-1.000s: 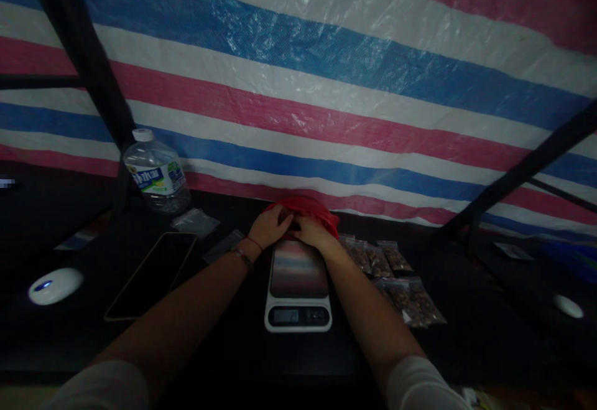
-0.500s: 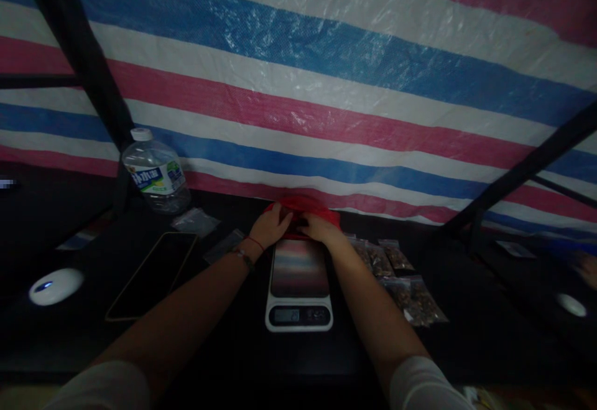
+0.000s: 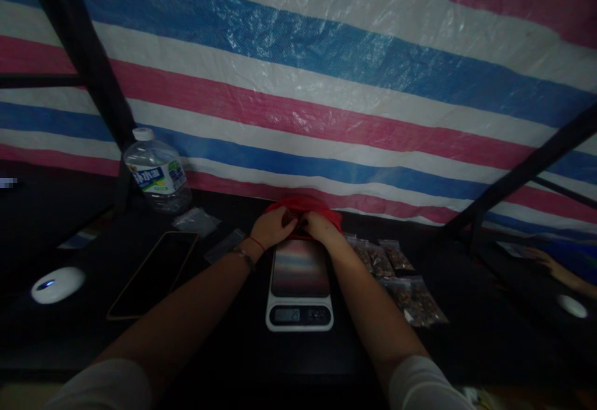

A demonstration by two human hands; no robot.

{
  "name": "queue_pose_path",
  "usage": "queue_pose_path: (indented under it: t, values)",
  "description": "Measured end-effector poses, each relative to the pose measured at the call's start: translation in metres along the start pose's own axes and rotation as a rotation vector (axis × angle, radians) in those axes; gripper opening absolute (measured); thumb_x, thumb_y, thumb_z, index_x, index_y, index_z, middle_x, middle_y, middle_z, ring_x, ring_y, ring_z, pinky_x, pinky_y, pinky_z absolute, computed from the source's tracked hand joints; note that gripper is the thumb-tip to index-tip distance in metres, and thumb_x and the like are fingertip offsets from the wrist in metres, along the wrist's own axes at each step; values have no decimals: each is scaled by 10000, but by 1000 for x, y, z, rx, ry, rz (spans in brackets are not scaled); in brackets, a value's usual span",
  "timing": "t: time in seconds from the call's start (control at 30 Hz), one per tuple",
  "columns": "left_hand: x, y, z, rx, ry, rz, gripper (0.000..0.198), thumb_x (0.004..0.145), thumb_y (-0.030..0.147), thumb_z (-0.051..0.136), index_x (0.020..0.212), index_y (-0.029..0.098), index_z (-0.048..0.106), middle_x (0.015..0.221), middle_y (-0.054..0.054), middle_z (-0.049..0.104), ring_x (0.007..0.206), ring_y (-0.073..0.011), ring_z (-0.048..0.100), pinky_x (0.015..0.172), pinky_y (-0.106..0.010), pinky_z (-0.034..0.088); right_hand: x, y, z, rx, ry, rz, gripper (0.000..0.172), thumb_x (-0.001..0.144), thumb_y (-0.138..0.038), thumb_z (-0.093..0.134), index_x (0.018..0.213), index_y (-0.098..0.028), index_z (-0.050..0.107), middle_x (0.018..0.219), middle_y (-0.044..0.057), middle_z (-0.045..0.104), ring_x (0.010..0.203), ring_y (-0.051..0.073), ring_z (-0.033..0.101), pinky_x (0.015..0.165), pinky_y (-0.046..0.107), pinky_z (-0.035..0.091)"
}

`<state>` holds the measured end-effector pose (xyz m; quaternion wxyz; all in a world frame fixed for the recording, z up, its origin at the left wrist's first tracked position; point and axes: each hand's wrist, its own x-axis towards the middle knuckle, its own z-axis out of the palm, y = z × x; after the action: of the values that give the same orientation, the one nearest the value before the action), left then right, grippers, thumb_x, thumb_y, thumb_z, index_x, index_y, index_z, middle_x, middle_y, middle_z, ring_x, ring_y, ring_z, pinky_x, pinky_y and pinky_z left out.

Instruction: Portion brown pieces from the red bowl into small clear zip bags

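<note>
A red plastic bag (image 3: pixel 332 218) lies crumpled behind the kitchen scale, against the striped sheet. My left hand (image 3: pixel 273 228) reaches into its mouth from the left, thumb and fingers drawn together. Opposite it, my right hand (image 3: pixel 320 227) is curled inward, its fingertips down in the bag. The hands almost meet there; dark shadow hides what the fingertips hold. Directly in front stands a white kitchen scale (image 3: pixel 300 318) with a bare metal plate and a lit display. Several small zip bags of brown dried pieces (image 3: pixel 415 298) lie beside my right forearm.
Left of my arm lie a phone (image 3: pixel 153 276), a white mouse-shaped device (image 3: pixel 58 285) and clear zip bags (image 3: pixel 196 221). A clear plastic bottle (image 3: pixel 157 173) stands behind them. At far right another person's arm (image 3: pixel 566 273) reaches over the table. Black frame bars (image 3: pixel 86 55) slant upward.
My left fingers have drawn in toward my right hand inside the bag, and the bag's mouth has shifted slightly. At far right, the other person's arm has come further into view.
</note>
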<state>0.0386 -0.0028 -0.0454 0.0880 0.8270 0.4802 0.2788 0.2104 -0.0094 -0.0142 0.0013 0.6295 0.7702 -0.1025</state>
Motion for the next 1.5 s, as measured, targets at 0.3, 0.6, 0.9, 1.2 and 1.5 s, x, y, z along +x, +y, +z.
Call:
queue_pose_path:
  t: [0.3, 0.6, 0.9, 1.2, 1.5]
  values:
    - [2, -1, 1, -79, -11, 78, 284, 803, 448, 575, 941, 213, 654, 907, -58, 693, 836, -224, 641, 712, -319, 482, 6, 10, -2, 468, 228, -133, 223, 800, -104, 562, 926, -164, 736, 881, 43, 736, 757, 152, 650, 704, 231, 474]
    - [5, 1, -2, -157, -39, 84, 313, 799, 424, 591, 1000, 203, 686, 969, -74, 707, 889, -232, 652, 774, -323, 495, 1, -1, -2, 529, 307, -213, 210, 796, -87, 598, 947, -160, 724, 917, 43, 728, 805, 150, 654, 762, 245, 478]
    - [6, 3, -4, -187, -29, 97, 304, 795, 408, 594, 996, 201, 689, 951, -65, 710, 882, -228, 648, 772, -322, 494, -1, -5, -3, 501, 363, -199, 225, 747, -94, 677, 968, -136, 668, 943, 55, 694, 833, 154, 632, 771, 263, 471]
    - [6, -1, -2, -196, 24, 63, 294, 810, 415, 582, 973, 187, 670, 945, -69, 705, 873, -225, 650, 781, -323, 499, -3, -6, -10, 505, 425, -300, 206, 888, -148, 500, 946, -167, 697, 952, 46, 707, 879, 148, 627, 835, 261, 462]
    - [0, -11, -4, -232, 148, -64, 341, 928, 432, 408, 1103, 186, 566, 1013, -83, 683, 912, -223, 657, 811, -322, 490, -1, 2, -5, 289, 223, -222, 328, 820, -39, 492, 1027, -156, 717, 1071, 88, 715, 1005, 192, 642, 935, 291, 454]
